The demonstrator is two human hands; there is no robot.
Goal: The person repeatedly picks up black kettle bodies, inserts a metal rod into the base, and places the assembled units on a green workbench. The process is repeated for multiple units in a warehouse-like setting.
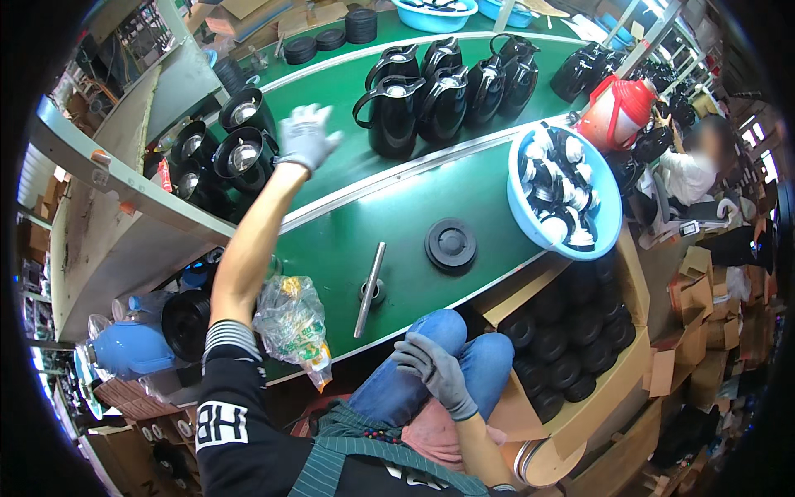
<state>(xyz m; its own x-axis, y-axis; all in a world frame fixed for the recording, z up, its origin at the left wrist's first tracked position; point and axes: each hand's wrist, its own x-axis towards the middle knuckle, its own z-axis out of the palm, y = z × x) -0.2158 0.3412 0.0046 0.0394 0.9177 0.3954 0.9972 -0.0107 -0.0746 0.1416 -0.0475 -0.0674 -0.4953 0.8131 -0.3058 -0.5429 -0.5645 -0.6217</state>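
Observation:
My left hand [306, 137], in a grey glove, reaches over the green work surface with its fingers spread and holds nothing. Just left of it stand several black jugs with open tops, the nearest being a black jug [263, 170] with a silvery inside. To its right is a group of black vacuum jugs [393, 124] with lids and handles. My right hand [435, 373], gloved too, hangs over my lap with loosely bent fingers and nothing seen in it. In front of my knees lie a metal rod [370, 290] and a round black disc [451, 245].
A blue basin [611, 215] full of black-and-white stoppers sits at the right, with a red jug [617, 112] behind it. Beside my knees, a cardboard box [633, 356] holds round black parts. A plastic bag [290, 319] lies at the near edge. Another person [691, 170] sits far right.

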